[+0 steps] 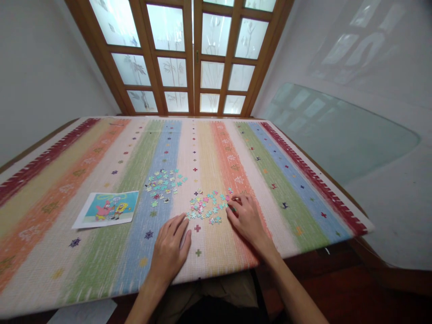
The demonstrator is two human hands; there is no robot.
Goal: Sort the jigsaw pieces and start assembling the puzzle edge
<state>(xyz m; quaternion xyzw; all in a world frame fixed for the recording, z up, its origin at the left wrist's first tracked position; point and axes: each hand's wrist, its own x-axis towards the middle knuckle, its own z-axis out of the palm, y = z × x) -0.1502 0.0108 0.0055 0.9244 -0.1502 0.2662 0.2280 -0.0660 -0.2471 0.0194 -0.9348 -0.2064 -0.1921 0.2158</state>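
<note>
Two piles of puzzle pieces [205,207] lie on the table [67,252]. My left hand [170,247] rests flat, holding nothing; my right hand [246,218] touches the nearer pile, fingers curled, grip contents unclear.

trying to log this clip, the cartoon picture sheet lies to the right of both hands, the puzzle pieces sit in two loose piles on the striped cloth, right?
Not quite. In the head view the cartoon picture sheet lies to the left of both hands, beyond the left hand, not to the right. The rest holds: the puzzle pieces sit in two loose piles, the farther pile and the nearer pile by the right hand, on the striped cloth.
</note>
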